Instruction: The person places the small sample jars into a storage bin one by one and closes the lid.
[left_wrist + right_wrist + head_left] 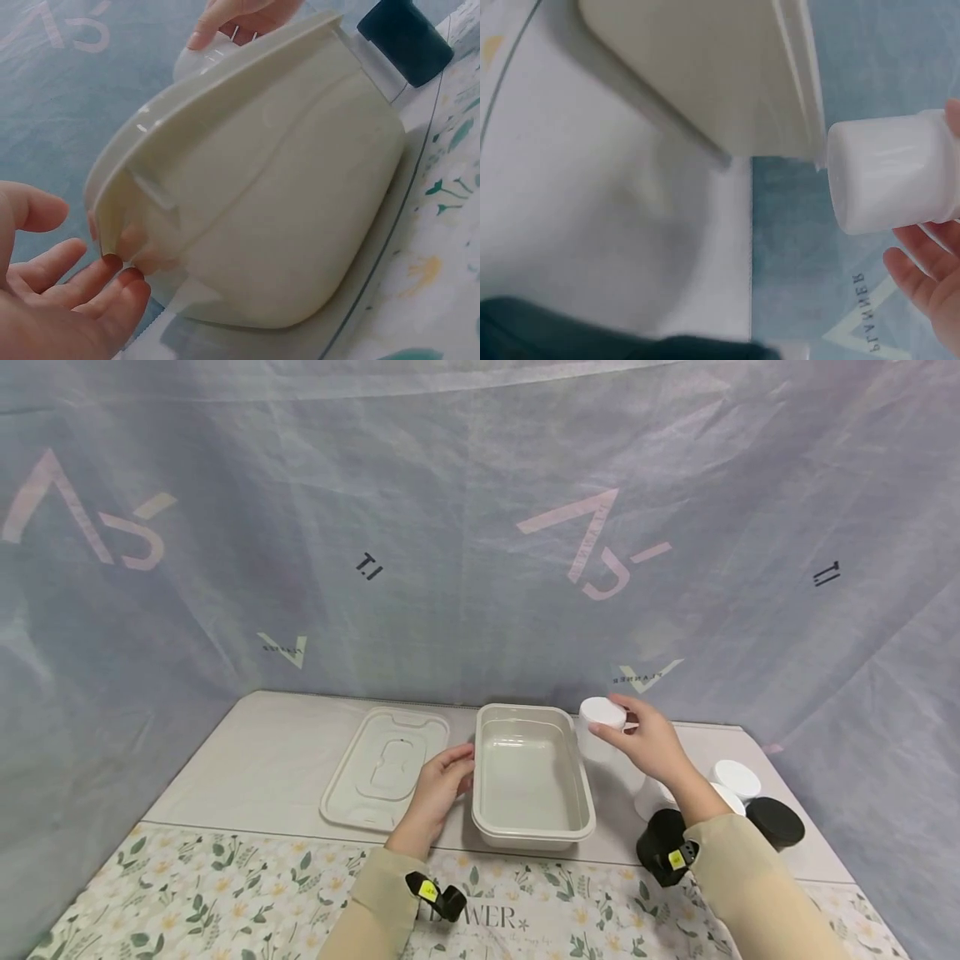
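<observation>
Beside the far right corner of a cream tub point(528, 785), pinching a white jar point(602, 714) near its lid between thumb and fingers of the right hand point(651, 743), holding it up off the tabletop point(247, 752). Resting loosely bent, parted fingers of the left hand point(438, 783) against the tub's left side, without closing round it. Seeing a cream lid point(386, 768) lying flat to the left, and white-lidded jars point(736, 778) standing near a black container point(776, 821) to the right.
</observation>
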A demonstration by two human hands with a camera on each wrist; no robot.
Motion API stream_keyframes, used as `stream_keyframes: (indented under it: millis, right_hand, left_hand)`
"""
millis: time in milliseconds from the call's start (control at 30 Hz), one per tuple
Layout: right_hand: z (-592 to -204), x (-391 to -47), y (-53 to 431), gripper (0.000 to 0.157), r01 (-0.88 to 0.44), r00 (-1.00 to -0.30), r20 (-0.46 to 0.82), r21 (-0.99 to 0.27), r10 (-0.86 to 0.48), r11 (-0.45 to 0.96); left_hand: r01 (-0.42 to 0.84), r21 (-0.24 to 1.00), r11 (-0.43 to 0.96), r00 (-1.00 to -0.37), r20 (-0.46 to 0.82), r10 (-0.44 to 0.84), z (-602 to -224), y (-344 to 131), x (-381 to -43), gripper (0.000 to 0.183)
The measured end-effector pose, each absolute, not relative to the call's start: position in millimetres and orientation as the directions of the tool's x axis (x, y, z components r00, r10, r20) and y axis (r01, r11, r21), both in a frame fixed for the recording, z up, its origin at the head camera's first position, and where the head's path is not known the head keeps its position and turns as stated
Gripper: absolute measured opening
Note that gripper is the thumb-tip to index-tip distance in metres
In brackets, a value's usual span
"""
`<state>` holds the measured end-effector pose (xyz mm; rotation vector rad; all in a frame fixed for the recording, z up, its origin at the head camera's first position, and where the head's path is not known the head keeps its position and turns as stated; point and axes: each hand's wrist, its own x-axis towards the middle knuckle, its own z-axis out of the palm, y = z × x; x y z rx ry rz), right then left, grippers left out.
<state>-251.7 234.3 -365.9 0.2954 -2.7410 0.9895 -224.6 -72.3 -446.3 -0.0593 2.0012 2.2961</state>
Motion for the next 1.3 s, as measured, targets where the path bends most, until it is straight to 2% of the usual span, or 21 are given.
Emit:
stream_keyframes:
  millis: [367, 600, 700, 933, 1067, 1300]
  right_hand:
    - [-364, -259, 208, 0.069, -0.309, -0.948, 0.276, -0.664, -0.16, 0.681]
    - [-366, -264, 187, 0.07, -0.325, -0.946, 0.253, -0.687, -0.205, 0.651]
    - [-368, -266, 181, 0.07, -0.329, -0.944, 0.231, -0.687, -0.234, 0.648]
    - [-372, -274, 168, 0.072, -0.332, -0.938, 0.165, -0.685, -0.306, 0.649]
    - [-371, -279, 161, 0.072, -0.333, -0.928, 0.117, -0.685, -0.353, 0.648]
    - [-369, -291, 149, 0.069, -0.329, -0.914, 0.034, -0.644, -0.404, 0.691]
  left_hand:
    - [-0.152, 0.96, -0.235, -0.985, -0.127, 0.116, -441, -78, -226, 0.043]
    - [-0.245, 0.897, -0.368, -0.952, -0.152, 0.265, -435, -86, -227, 0.069]
    - [-0.262, 0.876, -0.405, -0.945, -0.148, 0.291, -436, -86, -228, 0.068]
    - [-0.223, 0.909, -0.351, -0.969, -0.167, 0.182, -445, -77, -230, 0.042]
    - [-0.21, 0.925, -0.316, -0.976, -0.18, 0.122, -449, -72, -229, 0.04]
    - [-0.203, 0.929, -0.31, -0.978, -0.18, 0.102, -449, -70, -229, 0.041]
